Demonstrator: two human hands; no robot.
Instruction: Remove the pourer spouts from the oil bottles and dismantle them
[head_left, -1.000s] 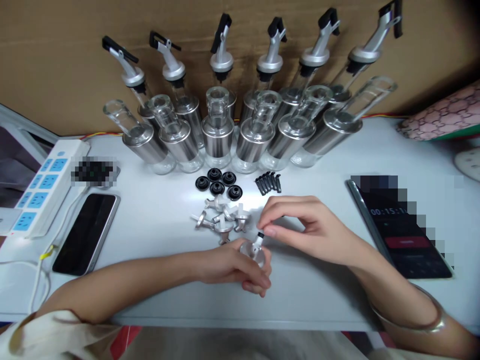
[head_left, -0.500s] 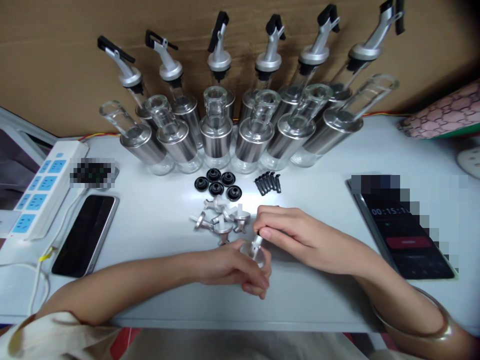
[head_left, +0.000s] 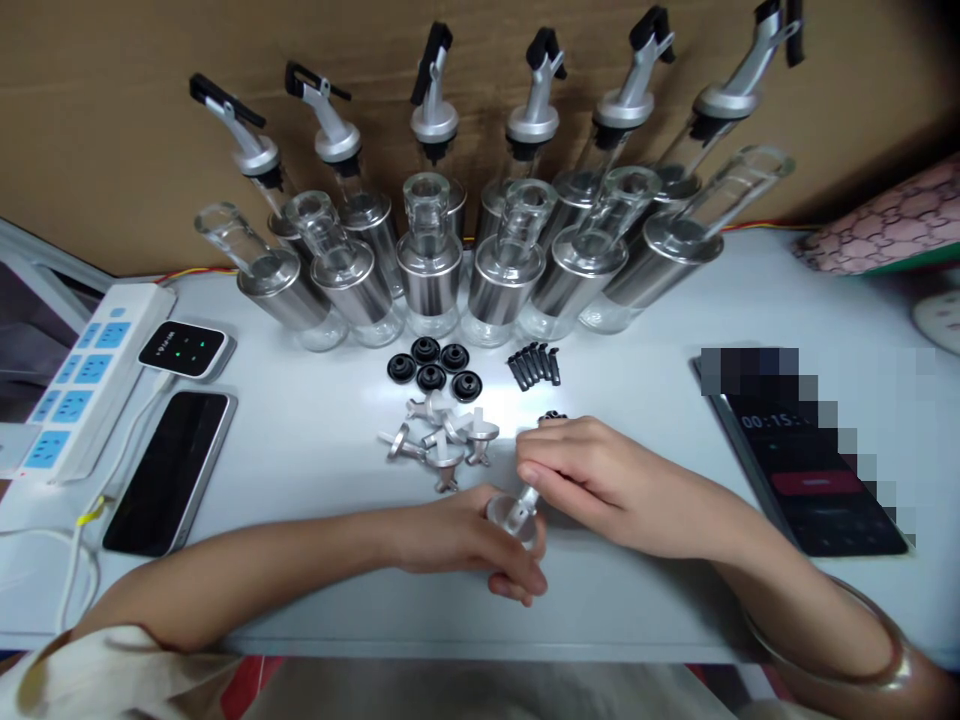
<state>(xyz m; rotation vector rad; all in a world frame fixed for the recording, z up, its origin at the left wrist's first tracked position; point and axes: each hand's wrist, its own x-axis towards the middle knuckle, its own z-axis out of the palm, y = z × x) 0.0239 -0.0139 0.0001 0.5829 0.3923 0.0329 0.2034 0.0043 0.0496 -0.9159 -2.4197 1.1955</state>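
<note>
My left hand (head_left: pixel 472 540) is closed around a silver pourer spout (head_left: pixel 521 512), its round base resting among the fingers and its narrow end slanting up to the right. My right hand (head_left: pixel 581 475) pinches at that narrow end, thumb against it; anything small inside the pinch is hidden. Several more silver spouts with clear tubes (head_left: pixel 446 435) lie heaped just beyond my left hand. Behind them sit black ring-shaped stoppers (head_left: pixel 431 378) and a row of black levers (head_left: pixel 534 365). Small black parts (head_left: pixel 553 415) peek out behind my right knuckles.
Glass bottles with steel sleeves (head_left: pixel 506 285) stand in front of a back row fitted with pourers (head_left: pixel 532 120). To the left are a power strip (head_left: pixel 94 375), a small hotspot device (head_left: pixel 187 350) and a phone (head_left: pixel 169 475). Another phone showing a timer (head_left: pixel 810 480) lies right.
Both hands have shifted slightly right with the spout, and more of its base now shows. The small black parts behind my right hand have come into view.
</note>
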